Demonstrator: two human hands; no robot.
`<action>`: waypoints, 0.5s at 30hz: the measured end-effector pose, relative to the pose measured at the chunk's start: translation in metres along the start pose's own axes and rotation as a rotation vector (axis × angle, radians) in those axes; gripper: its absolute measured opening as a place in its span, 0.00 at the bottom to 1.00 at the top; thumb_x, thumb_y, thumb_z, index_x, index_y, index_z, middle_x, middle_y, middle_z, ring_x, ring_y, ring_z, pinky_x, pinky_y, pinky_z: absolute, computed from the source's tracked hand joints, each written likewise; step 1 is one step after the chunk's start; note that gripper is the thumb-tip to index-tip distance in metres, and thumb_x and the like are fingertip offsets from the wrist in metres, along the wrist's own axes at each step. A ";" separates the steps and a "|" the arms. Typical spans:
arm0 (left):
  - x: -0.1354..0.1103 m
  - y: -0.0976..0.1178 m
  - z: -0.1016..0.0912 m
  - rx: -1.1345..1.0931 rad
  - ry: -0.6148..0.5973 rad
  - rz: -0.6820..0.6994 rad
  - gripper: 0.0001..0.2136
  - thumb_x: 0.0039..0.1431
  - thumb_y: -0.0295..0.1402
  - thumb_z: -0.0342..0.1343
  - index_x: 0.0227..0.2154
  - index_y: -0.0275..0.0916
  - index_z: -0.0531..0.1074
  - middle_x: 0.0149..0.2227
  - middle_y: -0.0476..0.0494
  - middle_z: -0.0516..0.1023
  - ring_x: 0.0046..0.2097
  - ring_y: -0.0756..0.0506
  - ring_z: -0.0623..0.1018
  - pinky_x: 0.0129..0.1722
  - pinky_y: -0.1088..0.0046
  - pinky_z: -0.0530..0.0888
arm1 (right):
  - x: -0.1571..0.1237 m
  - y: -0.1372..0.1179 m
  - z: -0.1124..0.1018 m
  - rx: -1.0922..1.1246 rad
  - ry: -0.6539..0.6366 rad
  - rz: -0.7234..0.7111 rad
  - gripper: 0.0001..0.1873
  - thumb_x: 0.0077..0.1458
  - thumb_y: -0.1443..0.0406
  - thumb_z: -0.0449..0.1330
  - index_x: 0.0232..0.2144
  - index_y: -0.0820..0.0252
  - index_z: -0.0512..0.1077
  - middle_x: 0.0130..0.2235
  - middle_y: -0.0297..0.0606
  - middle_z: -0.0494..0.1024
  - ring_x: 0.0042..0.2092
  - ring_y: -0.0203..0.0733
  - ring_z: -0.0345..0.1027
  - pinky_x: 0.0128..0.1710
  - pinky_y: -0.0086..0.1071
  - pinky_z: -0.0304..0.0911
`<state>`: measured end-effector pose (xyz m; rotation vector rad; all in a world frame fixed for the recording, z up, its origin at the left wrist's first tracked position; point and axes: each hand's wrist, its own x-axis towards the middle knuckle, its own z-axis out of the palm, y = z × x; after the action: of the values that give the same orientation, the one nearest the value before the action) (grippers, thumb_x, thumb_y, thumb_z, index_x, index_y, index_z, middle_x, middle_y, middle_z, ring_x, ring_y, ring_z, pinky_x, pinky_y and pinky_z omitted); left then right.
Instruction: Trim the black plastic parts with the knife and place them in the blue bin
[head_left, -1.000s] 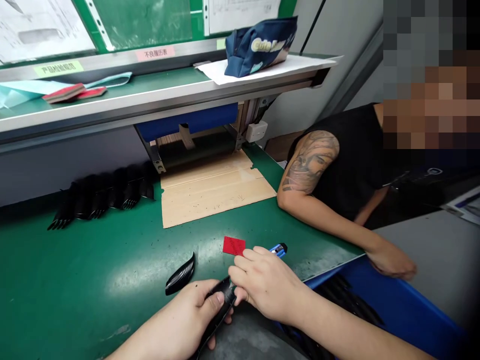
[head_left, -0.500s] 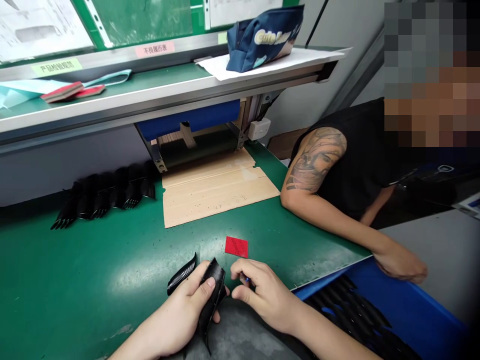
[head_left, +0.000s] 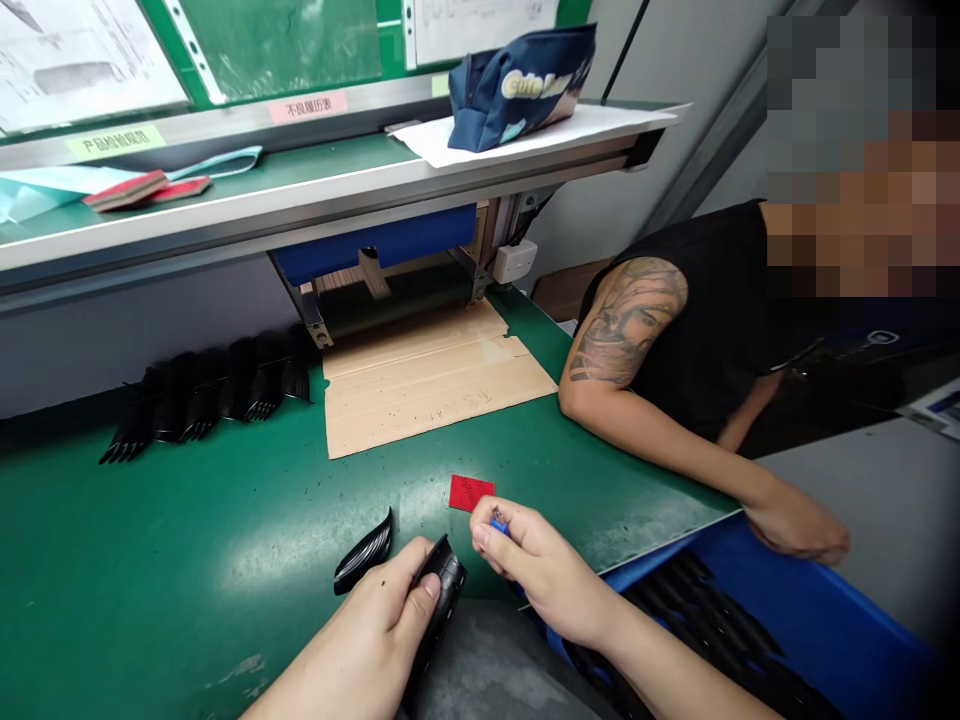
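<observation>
My left hand [head_left: 375,630] is closed around a black ribbed plastic part [head_left: 442,590] at the near edge of the green table [head_left: 187,540], thumb pressed on its side. My right hand [head_left: 540,565] is curled around a small blue tool [head_left: 499,522], whose tip pokes out by the fingers, a little right of the black part. A second black ribbed part [head_left: 364,551] lies on the mat just left of my left hand. A small red card [head_left: 471,492] lies just beyond my right hand.
A row of black fork-like parts [head_left: 210,395] lies at the back left. A cardboard sheet [head_left: 427,375] sits under the shelf [head_left: 300,195], which bears a blue pouch [head_left: 517,85]. A co-worker's arm [head_left: 675,440] rests on the table's right edge. A blue bin [head_left: 787,610] of black parts stands below.
My right hand has drawn the blue tool into its grip and lifted slightly off the black part. My left hand has turned the black part and brought it nearer the table edge.
</observation>
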<state>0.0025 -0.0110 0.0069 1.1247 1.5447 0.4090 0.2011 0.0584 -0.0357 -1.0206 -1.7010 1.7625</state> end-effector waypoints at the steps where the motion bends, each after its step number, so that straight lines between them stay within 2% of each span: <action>1: 0.000 0.000 -0.001 -0.030 -0.015 -0.033 0.30 0.58 0.52 0.46 0.60 0.42 0.61 0.62 0.39 0.64 0.56 0.38 0.70 0.59 0.61 0.61 | -0.002 0.001 -0.001 -0.046 0.041 0.000 0.13 0.62 0.55 0.51 0.32 0.57 0.60 0.27 0.26 0.57 0.29 0.32 0.50 0.30 0.28 0.52; 3: 0.001 0.000 -0.002 -0.147 -0.071 -0.090 0.31 0.60 0.52 0.45 0.63 0.42 0.55 0.59 0.37 0.67 0.48 0.41 0.75 0.54 0.62 0.66 | -0.005 0.003 -0.001 -0.194 0.075 -0.023 0.10 0.61 0.56 0.54 0.36 0.55 0.61 0.29 0.27 0.60 0.31 0.33 0.53 0.32 0.28 0.53; 5: 0.002 -0.002 -0.003 -0.311 -0.123 -0.096 0.31 0.61 0.50 0.45 0.63 0.41 0.53 0.50 0.38 0.74 0.42 0.44 0.76 0.48 0.64 0.69 | -0.008 0.005 0.001 -0.379 0.038 -0.092 0.12 0.58 0.54 0.57 0.37 0.55 0.62 0.31 0.28 0.64 0.33 0.35 0.57 0.35 0.29 0.55; 8: 0.006 -0.006 -0.002 -0.527 -0.157 -0.049 0.25 0.61 0.47 0.47 0.57 0.38 0.61 0.38 0.43 0.78 0.38 0.46 0.75 0.43 0.68 0.70 | -0.010 0.009 0.008 -0.693 0.013 -0.216 0.19 0.54 0.48 0.58 0.37 0.55 0.65 0.35 0.32 0.68 0.37 0.40 0.59 0.39 0.34 0.54; 10: 0.007 -0.009 -0.001 -0.618 -0.167 -0.043 0.22 0.62 0.45 0.48 0.51 0.36 0.66 0.32 0.44 0.78 0.35 0.47 0.74 0.41 0.70 0.69 | -0.009 0.011 0.012 -0.862 0.037 -0.259 0.22 0.53 0.44 0.55 0.38 0.56 0.67 0.35 0.35 0.69 0.37 0.42 0.59 0.40 0.36 0.54; 13: 0.006 -0.011 0.002 -0.660 -0.149 -0.066 0.20 0.60 0.45 0.50 0.45 0.33 0.70 0.30 0.43 0.78 0.34 0.47 0.75 0.39 0.70 0.70 | -0.007 0.014 0.016 -1.005 0.065 -0.283 0.25 0.55 0.43 0.50 0.37 0.57 0.67 0.35 0.36 0.69 0.36 0.43 0.58 0.38 0.37 0.53; 15: 0.004 -0.010 0.003 -0.619 -0.127 -0.073 0.21 0.60 0.46 0.50 0.45 0.33 0.70 0.28 0.44 0.77 0.31 0.47 0.75 0.34 0.71 0.70 | -0.007 0.014 0.018 -1.075 0.066 -0.274 0.26 0.56 0.42 0.47 0.34 0.57 0.67 0.34 0.36 0.68 0.35 0.43 0.57 0.36 0.37 0.51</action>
<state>0.0008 -0.0136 -0.0040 0.5964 1.2174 0.6941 0.1931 0.0404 -0.0496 -1.1107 -2.6280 0.5479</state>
